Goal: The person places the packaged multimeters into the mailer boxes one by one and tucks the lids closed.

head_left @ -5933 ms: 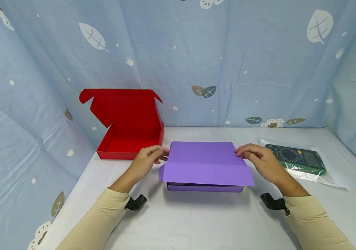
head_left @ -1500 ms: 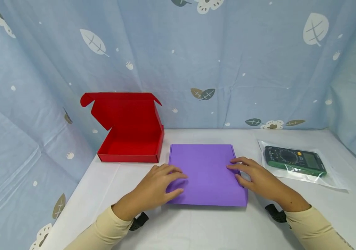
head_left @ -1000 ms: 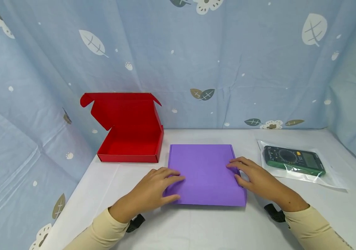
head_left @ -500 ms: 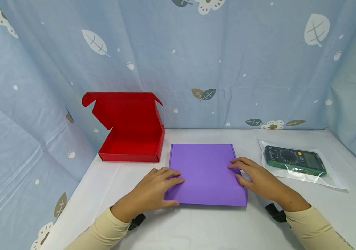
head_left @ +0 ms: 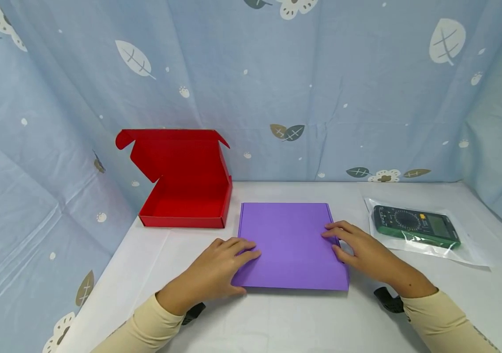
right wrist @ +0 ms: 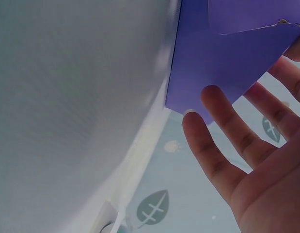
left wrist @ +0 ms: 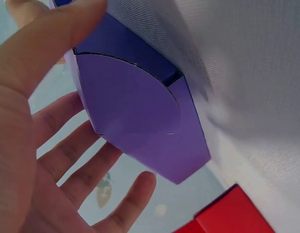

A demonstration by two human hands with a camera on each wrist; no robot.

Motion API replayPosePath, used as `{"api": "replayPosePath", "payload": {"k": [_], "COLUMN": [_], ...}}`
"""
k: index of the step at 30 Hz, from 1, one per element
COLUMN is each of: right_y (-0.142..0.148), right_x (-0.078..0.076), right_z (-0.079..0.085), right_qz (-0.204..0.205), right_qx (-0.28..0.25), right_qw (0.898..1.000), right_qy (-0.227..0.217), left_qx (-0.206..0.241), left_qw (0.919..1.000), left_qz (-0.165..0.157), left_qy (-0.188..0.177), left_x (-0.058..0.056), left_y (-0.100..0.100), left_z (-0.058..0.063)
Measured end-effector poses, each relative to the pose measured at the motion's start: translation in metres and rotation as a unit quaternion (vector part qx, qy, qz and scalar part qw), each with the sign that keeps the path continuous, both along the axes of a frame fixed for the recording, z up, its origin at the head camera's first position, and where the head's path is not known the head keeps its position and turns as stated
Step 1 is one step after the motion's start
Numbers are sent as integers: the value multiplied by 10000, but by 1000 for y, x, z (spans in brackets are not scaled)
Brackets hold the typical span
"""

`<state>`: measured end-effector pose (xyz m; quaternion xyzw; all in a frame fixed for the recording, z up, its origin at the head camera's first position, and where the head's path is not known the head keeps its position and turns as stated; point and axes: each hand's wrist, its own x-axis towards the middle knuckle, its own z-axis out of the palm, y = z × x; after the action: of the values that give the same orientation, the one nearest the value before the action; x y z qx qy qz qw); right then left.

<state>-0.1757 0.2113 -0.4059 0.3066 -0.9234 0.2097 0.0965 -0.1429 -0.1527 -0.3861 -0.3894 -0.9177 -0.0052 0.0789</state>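
A purple cardboard box (head_left: 288, 235) lies at the table's middle with its lid lowered flat. My left hand (head_left: 211, 272) is at its front left corner, fingertips on the lid and thumb down at the front edge. In the left wrist view a rounded side flap (left wrist: 125, 97) shows on the box's left end, the thumb crossing above it. Relaxed fingers of my right hand (head_left: 361, 250) touch the lid's right edge, thumb beside that wall. The right wrist view shows the purple side wall (right wrist: 222, 63) beside these fingers. The box's inside is hidden.
A red box (head_left: 185, 196) stands at back left, its lid raised. On the right lies a green and black multimeter (head_left: 416, 225) in a clear plastic bag (head_left: 471, 250). A blue patterned curtain (head_left: 251, 88) rises behind the white-covered table (head_left: 299, 323).
The purple lid, earlier slightly raised at the front, now lies down over the front. Both hands have come nearer the front. Most recently the left thumb slid from the lid to the front edge.
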Motion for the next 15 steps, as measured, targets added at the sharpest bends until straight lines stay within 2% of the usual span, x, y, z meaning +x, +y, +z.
{"api": "replayPosePath", "payload": {"k": [9,15], "right_y": [1,1], "right_x": [0,0], "right_z": [0,-1], "right_qz": [32,22], "right_qx": [-17,27], "right_qw": [10000,10000], "right_qy": [20,54], "left_qx": [72,257], "left_qw": [9998,9994], "left_qz": [111,55], "left_qy": [-166,-210], "left_x": [-1,-2], "left_y": [-2,-5], "left_z": [2,4]}}
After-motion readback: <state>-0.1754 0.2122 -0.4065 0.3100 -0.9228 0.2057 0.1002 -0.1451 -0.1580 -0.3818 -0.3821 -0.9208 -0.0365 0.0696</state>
